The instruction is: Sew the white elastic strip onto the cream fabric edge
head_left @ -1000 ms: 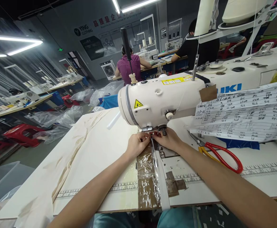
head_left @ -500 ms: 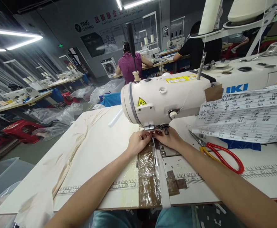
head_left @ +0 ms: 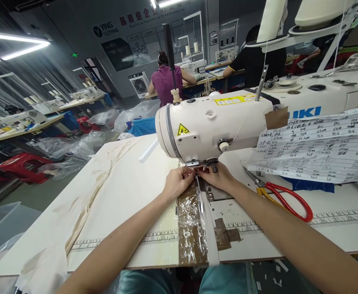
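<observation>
The left hand (head_left: 176, 182) and right hand (head_left: 218, 178) are brought together under the head of the sewing machine (head_left: 212, 122), fingertips pinched on something small at the needle area; what is pinched cannot be made out. A white strip (head_left: 210, 232) lies along the table (head_left: 130, 183), judged not yet stitched. Red-handled scissors (head_left: 285, 198) lie just right.

Fingertips of left hand (head_left: 176, 182) and right hand (head_left: 218, 178) are hidden under sewing machine (head_left: 212, 122) head; needle can't be seen. Machine body is cut off at right edge. Writing on paper sheet (head_left: 320, 145) is too small to be read.
</observation>
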Motion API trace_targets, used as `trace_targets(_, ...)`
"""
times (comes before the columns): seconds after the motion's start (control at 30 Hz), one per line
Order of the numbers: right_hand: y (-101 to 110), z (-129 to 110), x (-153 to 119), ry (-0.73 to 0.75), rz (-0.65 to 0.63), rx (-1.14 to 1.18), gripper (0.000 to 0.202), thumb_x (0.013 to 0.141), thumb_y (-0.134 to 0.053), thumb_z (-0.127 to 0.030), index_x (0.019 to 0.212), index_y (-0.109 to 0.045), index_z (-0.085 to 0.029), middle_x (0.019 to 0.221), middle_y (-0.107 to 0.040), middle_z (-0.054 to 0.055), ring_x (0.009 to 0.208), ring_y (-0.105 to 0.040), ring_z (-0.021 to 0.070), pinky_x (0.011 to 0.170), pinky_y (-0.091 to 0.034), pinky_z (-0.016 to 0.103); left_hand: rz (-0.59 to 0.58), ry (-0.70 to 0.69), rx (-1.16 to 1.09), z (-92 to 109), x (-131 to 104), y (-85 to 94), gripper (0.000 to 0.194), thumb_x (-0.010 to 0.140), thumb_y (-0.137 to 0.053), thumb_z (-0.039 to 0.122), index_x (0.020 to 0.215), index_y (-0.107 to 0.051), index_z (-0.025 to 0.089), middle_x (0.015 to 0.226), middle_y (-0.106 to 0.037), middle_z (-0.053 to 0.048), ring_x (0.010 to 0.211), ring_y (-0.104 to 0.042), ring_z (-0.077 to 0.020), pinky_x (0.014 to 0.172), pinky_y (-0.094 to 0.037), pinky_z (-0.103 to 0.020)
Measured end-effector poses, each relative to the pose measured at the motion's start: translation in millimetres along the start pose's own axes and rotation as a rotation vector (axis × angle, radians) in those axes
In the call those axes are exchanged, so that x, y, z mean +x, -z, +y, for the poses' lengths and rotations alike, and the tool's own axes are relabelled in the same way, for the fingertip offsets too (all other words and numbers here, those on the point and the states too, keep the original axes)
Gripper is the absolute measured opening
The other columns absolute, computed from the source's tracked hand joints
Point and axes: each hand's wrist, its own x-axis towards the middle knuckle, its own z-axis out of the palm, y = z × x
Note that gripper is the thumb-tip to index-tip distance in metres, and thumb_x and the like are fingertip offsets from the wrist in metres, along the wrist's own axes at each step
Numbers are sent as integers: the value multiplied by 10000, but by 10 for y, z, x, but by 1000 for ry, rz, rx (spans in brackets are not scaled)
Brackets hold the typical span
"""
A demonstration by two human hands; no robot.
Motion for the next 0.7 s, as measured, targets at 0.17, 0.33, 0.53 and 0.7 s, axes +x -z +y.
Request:
trace_targets(0.17, 25, -14, -2, 5, 1, 11, 170, 906, -602, -247, 1003, -741, -242, 1059, -745, 39, 1014, -682, 260, 839, -533, 339, 0, 6, -5, -12, 3, -3, 267, 855, -558, 385, 782, -697, 169, 527, -528, 5, 549, -517, -155, 475, -333, -222)
trace_targets(0.33, 9, -7, 2, 7, 1, 16, 172, 904, -597, -229, 997, -742, -239, 1036, -749, 32, 996, -687, 251, 857, -531, 338, -2, 12, -24, -17, -1, -6, 267, 855, -568, 393, 796, -703, 170, 537, -544, 2, 549, -525, -158, 481, -351, -226)
trace_targets(0.53, 2, 0, 10, 4, 16, 3, 200, 913, -591, -256, 1041, -732, -193, 1084, -737, 80, 1057, -667, 291, 889, -520, 374, 4, 18, -26, -15, 4, 0, 272, 845, -565, 396, 741, -676, 170, 555, -563, 1, 547, -526, -152, 492, -360, -227)
trace_targets(0.7, 50, -5, 1, 22, -5, 14, 186, 914, -590, -224, 1025, -738, -200, 1104, -734, 66, 1069, -666, 264, 895, -520, 343, -17, 40, -61, -22, 10, 13, 273, 831, -572, 414, 747, -666, 172, 567, -572, 6, 554, -533, -153, 502, -367, -232)
